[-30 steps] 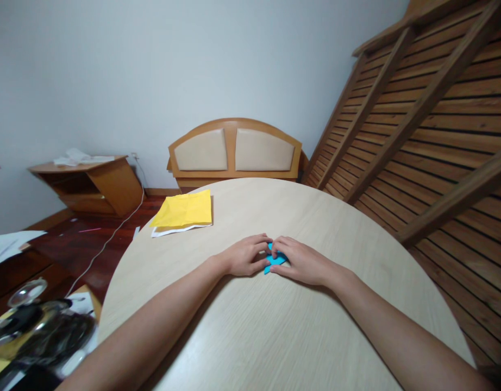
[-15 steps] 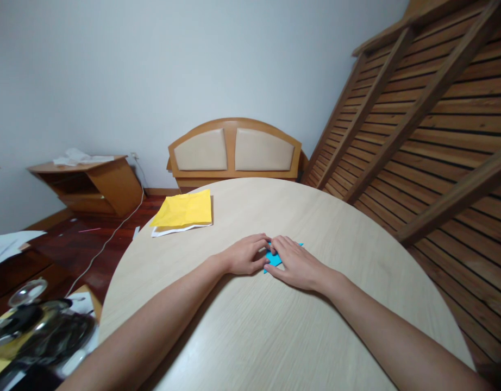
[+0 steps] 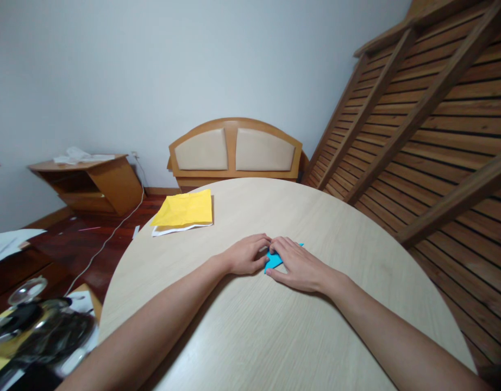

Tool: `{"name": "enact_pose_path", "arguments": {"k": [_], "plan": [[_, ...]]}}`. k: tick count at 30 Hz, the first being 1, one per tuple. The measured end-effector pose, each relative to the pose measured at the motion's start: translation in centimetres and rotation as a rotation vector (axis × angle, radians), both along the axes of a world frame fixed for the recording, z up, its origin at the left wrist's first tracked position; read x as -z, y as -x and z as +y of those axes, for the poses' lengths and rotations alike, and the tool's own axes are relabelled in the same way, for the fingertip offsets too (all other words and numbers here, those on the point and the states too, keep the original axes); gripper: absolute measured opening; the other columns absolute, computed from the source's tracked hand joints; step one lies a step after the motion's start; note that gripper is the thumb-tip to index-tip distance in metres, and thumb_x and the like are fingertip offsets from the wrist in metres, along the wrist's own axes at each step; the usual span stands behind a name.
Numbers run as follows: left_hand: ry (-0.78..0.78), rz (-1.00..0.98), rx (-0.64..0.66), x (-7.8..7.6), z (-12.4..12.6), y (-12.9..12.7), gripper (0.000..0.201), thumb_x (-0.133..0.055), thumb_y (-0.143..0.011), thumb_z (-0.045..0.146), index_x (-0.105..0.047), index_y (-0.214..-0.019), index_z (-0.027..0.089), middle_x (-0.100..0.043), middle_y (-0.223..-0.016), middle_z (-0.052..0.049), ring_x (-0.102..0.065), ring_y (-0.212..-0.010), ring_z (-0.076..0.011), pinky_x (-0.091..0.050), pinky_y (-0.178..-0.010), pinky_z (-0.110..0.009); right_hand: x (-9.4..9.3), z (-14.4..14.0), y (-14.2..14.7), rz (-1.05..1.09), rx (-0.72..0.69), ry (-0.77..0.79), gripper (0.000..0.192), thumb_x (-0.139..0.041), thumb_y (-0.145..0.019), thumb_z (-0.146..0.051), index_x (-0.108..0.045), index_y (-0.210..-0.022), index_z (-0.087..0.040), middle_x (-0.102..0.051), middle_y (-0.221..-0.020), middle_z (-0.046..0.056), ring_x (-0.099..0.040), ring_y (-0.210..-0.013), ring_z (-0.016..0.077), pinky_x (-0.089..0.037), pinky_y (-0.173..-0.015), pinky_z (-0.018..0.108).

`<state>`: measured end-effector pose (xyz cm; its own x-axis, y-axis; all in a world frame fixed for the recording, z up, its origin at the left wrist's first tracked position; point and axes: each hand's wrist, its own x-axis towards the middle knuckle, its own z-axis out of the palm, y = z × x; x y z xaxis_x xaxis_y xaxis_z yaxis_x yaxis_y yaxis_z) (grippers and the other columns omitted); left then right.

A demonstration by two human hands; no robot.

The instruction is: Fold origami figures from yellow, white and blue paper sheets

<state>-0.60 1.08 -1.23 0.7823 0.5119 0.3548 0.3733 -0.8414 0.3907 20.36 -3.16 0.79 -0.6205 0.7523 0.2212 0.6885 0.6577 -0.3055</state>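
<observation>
A small piece of folded blue paper [image 3: 274,260] lies flat on the pale round table, its pointed tips showing past my fingers. My left hand [image 3: 248,255] is at its left edge, fingers curled and thumb against the paper. From the right, my right hand [image 3: 297,263] lies over it, fingers bent down on the upper part and thumb near the lower tip. The fingertips of both hands meet at the paper's upper left. Much of the paper is hidden under my right hand.
On the table [image 3: 234,331], yellow paper [image 3: 184,209] lies over a white sheet at the far left. A low wooden cabinet [image 3: 99,187] and a headboard [image 3: 231,146] stand by the wall. Wooden slats [image 3: 433,136] lean at right. Cluttered items [image 3: 42,331] sit at lower left.
My left thumb has drawn back slightly, leaving a bit more blue paper in sight between the hands. Otherwise both hands stay in nearly the same place.
</observation>
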Motion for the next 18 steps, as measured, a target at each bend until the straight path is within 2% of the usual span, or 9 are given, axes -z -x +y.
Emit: {"name": "enact_pose_path", "arguments": {"k": [8, 18], "plan": [[0.024, -0.027, -0.023, -0.12, -0.19, -0.06, 0.027, -0.055, -0.088, 0.026, -0.056, -0.113, 0.017, -0.062, -0.125, -0.015, -0.056, -0.122, -0.0268, -0.041, -0.11, -0.046, -0.29, -0.23, 0.14, 0.007, 0.005, 0.016, 0.019, -0.056, -0.092, -0.038, -0.053, -0.103, -0.022, -0.059, -0.113, 0.01, -0.054, -0.108, 0.0269, -0.043, -0.094, 0.042], [0.063, -0.05, 0.014, -0.07, 0.03, -0.21, 0.032, -0.06, -0.086, 0.03, -0.057, -0.114, 0.016, -0.063, -0.123, -0.015, -0.059, -0.115, -0.0271, -0.045, -0.105, -0.045, -0.04, -0.14, 0.06, -0.018, 0.015, -0.014, 0.027, -0.054, -0.094, -0.044, -0.055, -0.106, -0.02, -0.06, -0.116, 0.012, -0.054, -0.11, 0.0283, -0.043, -0.096, 0.044]]}}
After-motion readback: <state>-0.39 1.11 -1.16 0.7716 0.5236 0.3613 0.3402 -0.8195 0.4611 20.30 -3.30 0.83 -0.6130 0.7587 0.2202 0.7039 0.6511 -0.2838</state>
